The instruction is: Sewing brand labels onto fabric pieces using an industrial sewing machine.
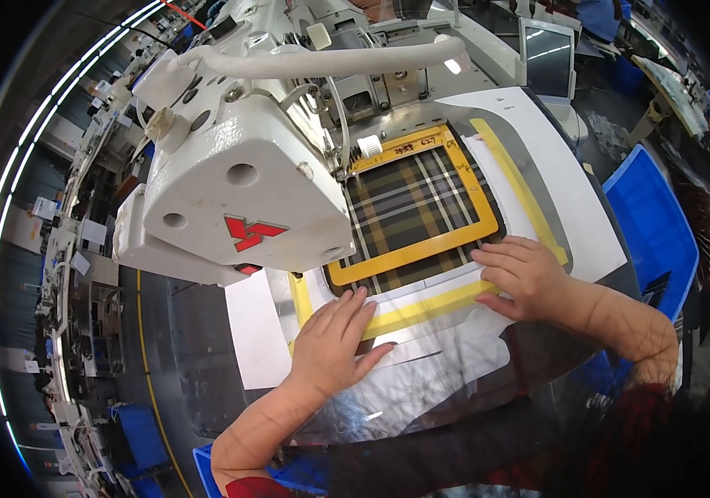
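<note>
A dark plaid fabric piece [405,199] lies flat under a yellow rectangular frame [421,250] beside the head of a white industrial sewing machine [230,187]. My left hand [335,340] rests at the near left corner of the fabric, its fingers stretched out and the thumb apart. At the near right corner, my right hand [521,278] lies with extended fingers touching the fabric's edge. Neither hand grips anything. Strips of yellow tape [429,310] border the white sheet around the fabric. The machine's head hides the fabric's left edge.
A blue bin [653,220] stands right of the work table. Behind it, a small screen [548,58] sits at the back right. A white lamp arm [322,62] stretches across above the machine. Other workstations line the far left, past a yellow floor line [152,390].
</note>
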The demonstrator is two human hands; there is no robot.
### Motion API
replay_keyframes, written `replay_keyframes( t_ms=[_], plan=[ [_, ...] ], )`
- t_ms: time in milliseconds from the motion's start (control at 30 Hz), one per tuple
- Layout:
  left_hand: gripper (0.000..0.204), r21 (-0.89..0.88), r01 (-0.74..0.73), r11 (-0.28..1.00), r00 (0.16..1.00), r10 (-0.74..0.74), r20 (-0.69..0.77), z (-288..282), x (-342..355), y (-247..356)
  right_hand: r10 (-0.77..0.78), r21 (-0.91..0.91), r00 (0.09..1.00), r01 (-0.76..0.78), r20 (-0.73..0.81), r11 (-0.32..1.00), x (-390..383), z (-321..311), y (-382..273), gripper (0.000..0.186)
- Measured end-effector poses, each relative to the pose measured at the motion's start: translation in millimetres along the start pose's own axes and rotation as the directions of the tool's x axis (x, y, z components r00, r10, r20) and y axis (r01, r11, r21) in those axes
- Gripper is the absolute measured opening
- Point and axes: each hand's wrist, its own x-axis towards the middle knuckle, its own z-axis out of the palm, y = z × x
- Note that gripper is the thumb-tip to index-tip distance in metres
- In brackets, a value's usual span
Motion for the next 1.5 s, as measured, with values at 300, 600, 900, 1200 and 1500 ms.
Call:
replay_keyframes(
  t_ms=[300,600,900,1200,1500],
  plan=[
    [0.052,0.005,-0.033,0.999,0.997,0.034,-0.066,-2,2,3,-0.009,-0.013,1.000,0.009,0.024,1.000,1,-6,-5,0.028],
    [0.051,0.092,-0.021,0.996,0.999,0.024,-0.031,1,-5,-8,0.063,0.090,0.980,-0.047,-0.189,0.995,-2,20,23,0.016],
    [0.044,0.098,-0.021,0.995,1.000,0.019,0.021,0,-9,-10,0.190,0.074,0.927,-0.175,-0.322,0.982,-63,-28,25,0.009],
    [0.045,0.149,-0.015,0.989,1.000,0.017,-0.011,9,-14,-16,0.797,0.305,0.140,-0.874,-0.588,0.378,-200,-112,103,0.022],
    [0.043,0.081,0.029,0.996,1.000,-0.028,-0.005,12,-8,-14,0.837,-0.566,-0.301,-0.824,0.458,0.013,-397,2,148,0.066]
  ],
)
